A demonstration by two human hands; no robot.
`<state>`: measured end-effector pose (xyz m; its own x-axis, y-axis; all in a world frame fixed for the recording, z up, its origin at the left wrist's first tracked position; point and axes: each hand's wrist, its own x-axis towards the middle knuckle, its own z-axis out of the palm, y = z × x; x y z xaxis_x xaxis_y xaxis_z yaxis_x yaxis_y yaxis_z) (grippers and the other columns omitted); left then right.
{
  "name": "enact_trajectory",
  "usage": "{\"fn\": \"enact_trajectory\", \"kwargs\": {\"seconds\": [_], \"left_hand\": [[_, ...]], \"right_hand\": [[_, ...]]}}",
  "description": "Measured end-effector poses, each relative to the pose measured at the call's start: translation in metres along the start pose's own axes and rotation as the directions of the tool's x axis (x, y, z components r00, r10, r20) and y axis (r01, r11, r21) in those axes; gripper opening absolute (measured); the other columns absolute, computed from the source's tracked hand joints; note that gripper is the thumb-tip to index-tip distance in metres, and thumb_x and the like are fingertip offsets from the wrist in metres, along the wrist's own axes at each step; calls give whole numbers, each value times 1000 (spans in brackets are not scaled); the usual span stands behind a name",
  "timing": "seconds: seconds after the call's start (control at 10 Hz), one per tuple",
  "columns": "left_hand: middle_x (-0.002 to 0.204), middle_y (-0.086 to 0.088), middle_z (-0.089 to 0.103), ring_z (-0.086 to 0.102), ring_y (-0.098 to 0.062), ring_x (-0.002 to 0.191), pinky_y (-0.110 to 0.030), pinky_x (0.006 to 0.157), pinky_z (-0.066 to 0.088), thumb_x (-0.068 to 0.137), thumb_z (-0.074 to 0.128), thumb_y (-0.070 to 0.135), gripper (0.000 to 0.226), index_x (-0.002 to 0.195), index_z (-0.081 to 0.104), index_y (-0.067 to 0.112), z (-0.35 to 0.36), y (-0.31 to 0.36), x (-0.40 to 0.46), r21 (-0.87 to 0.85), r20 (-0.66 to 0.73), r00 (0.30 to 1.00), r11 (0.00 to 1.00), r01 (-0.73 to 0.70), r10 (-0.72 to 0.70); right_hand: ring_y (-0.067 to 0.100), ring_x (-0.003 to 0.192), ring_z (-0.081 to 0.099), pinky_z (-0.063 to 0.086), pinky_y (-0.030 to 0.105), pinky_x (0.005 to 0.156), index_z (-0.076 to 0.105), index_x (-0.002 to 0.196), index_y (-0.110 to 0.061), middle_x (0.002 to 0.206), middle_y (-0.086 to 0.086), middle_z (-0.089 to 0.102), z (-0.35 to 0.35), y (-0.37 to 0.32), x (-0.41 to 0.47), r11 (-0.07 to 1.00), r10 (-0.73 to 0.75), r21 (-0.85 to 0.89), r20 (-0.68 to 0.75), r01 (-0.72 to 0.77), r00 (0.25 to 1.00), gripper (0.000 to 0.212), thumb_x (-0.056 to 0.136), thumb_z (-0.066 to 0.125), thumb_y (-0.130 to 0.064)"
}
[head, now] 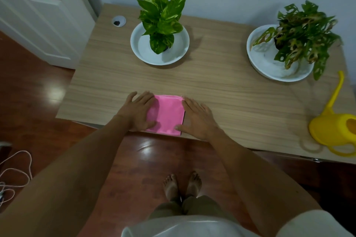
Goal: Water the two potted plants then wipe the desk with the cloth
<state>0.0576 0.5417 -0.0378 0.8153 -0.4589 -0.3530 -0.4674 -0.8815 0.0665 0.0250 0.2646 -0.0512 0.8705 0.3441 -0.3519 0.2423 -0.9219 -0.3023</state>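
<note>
Bare counter (212,86) stretches ahead of both grips and off to either side. Far ahead stands the left plant (161,21); ahead-right the second plant (300,34); far right the watering can (335,127).

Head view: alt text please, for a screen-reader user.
A person's left hand and right hand press flat on either side of a folded pink cloth at the near edge of a light wooden desk. Two potted green plants stand behind; a yellow plastic watering can sits right.

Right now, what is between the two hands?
In the head view, the folded pink cloth lies flat on the desk between the left hand and the right hand; both rest at its edges.
</note>
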Motion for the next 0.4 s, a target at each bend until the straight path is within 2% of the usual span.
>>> {"fn": "enact_trajectory", "kwargs": {"seconds": [0.1,0.2,0.3,0.4], "left_hand": [[152,-7,46,45,-29,140,-47,113,29,79,36,69,87,147,44,15,-18,25,10,-158,-102,994,987,15,-32],[163,-8,33,36,-31,146,-48,117,28,94,50,57,73,155,36,20,-28,59,30,-271,-64,997,962,29,-48],[169,-6,19,23,-27,153,-43,122,19,97,52,56,78,160,25,18,-35,97,49,-303,-60,998,953,7,-27],[170,-5,14,15,-22,156,-39,125,13,89,36,71,93,162,19,17,-33,133,65,-325,-39,998,945,26,-41]], "right_hand": [[27,151,33,32,45,120,27,161,-16,168,7,29,-16,16,-14,984,143,124,-120,-128,983,77,99,52,-53],[34,138,47,38,45,113,39,155,-9,156,13,44,-24,45,-29,967,241,140,-207,-215,948,60,104,49,-38],[32,139,45,37,47,115,38,155,-10,156,12,43,-36,76,-47,948,308,149,-191,-283,932,59,105,45,-41],[32,143,40,32,48,117,35,156,-10,158,12,40,-36,107,-59,938,342,126,-184,-323,921,61,105,44,-43]]}}
